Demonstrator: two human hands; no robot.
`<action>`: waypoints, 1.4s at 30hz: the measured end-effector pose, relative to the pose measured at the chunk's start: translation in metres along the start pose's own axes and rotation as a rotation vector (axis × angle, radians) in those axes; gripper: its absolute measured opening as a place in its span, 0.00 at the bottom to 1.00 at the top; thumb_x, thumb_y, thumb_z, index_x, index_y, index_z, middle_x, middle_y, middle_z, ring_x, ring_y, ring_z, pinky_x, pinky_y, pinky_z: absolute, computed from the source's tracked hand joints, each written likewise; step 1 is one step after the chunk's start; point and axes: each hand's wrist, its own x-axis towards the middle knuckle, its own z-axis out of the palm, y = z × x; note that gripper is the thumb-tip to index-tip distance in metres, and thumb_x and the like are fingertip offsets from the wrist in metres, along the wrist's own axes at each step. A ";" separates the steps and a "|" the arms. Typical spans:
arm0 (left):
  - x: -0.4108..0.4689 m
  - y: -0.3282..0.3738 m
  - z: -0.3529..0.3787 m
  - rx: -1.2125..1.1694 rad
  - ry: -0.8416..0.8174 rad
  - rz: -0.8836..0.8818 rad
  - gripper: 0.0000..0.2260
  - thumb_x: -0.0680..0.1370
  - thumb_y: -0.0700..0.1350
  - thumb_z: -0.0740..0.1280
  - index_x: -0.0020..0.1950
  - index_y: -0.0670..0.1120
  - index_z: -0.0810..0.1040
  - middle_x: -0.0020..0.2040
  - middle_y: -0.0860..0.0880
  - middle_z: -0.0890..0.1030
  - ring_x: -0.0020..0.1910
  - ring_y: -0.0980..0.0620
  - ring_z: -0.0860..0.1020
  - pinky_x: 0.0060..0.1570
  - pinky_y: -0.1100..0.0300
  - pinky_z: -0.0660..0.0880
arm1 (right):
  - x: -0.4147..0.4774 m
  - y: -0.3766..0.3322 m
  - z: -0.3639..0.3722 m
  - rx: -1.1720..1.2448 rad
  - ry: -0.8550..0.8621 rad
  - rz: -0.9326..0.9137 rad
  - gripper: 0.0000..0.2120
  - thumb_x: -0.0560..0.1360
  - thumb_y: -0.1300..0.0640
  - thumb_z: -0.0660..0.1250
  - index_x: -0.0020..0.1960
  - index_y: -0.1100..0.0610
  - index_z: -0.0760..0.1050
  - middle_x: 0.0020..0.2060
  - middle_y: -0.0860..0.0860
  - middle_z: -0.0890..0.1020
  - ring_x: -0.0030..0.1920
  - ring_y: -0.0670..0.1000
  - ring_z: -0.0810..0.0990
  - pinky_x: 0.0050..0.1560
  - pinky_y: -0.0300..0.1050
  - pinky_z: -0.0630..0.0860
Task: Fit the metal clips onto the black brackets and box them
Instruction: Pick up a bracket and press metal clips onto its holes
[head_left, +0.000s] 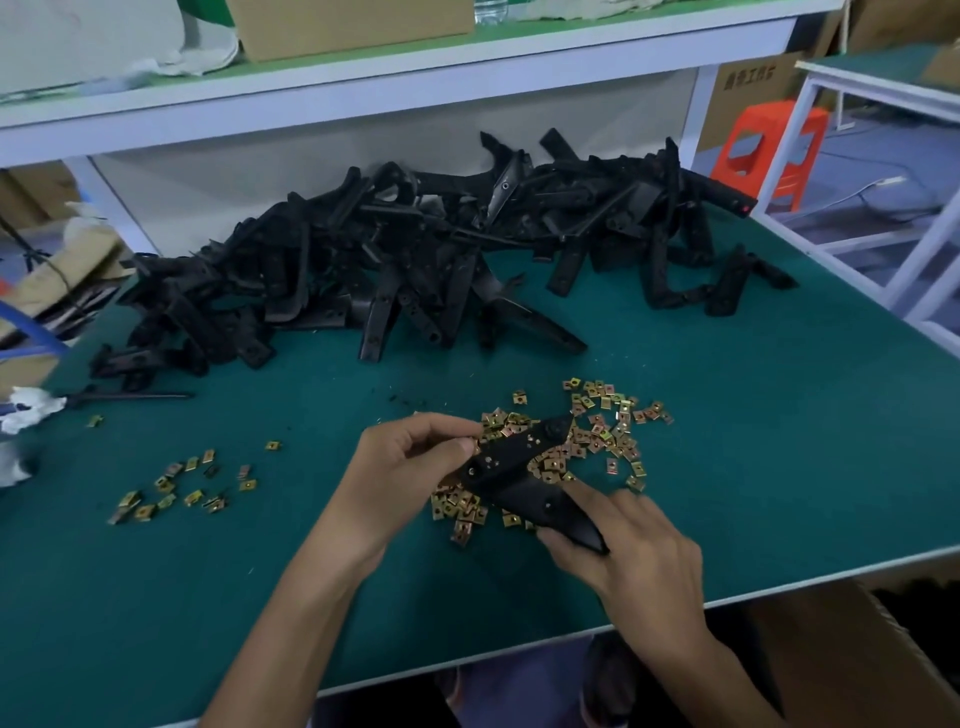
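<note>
a single black bracket (524, 483) was held just above the table (779, 441), near the middle of its front edge. it was tilted so that one end pointed toward the back right corner and the other toward the front edge. the left hand (410, 467) was curled, and the bracket's left side was pinched between its thumb and fingertips. whether a clip was also caught under those fingertips could not be told. the right hand (628, 545) was wrapped around the bracket's near end, with the index finger laid straighter along the bracket's right side.

directly beneath and around the bracket a loose heap of metal clips (602, 436) was spread on the green surface, reaching toward the right edge. a smaller scatter of clips (176, 488) was seen well apart from it, toward the front left corner. along the back edge a large pile of black brackets (405, 260) was heaped from the left side almost to the right edge. a white rag (31, 410) was seen at the left edge.

below the front right corner a cardboard box (857, 649) was seen, with dark shapes at its far side too dim to be made out. a white shelf (363, 78) was fixed above the back edge, and a second cardboard box (353, 26) was set on it. an orange stool (769, 145) was seen beyond the back right corner.
</note>
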 end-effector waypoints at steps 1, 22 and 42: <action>0.000 0.000 0.000 0.007 -0.004 -0.012 0.11 0.78 0.36 0.70 0.46 0.51 0.88 0.45 0.46 0.87 0.45 0.51 0.83 0.48 0.62 0.80 | -0.001 0.001 0.001 -0.015 0.011 -0.017 0.23 0.73 0.34 0.64 0.56 0.49 0.84 0.35 0.46 0.77 0.36 0.52 0.79 0.25 0.44 0.69; 0.020 -0.012 0.021 0.185 -0.040 0.110 0.08 0.80 0.54 0.67 0.55 0.60 0.84 0.54 0.63 0.83 0.57 0.67 0.79 0.52 0.75 0.73 | 0.003 0.000 0.001 -0.028 -0.015 0.122 0.25 0.73 0.31 0.61 0.53 0.48 0.84 0.33 0.46 0.79 0.35 0.52 0.80 0.27 0.41 0.65; 0.122 -0.034 0.042 0.540 0.045 0.096 0.03 0.78 0.47 0.72 0.49 0.49 0.81 0.43 0.55 0.83 0.45 0.58 0.81 0.47 0.61 0.75 | 0.003 0.002 0.002 -0.036 0.031 0.083 0.22 0.75 0.32 0.62 0.52 0.47 0.84 0.33 0.45 0.77 0.35 0.50 0.79 0.26 0.41 0.66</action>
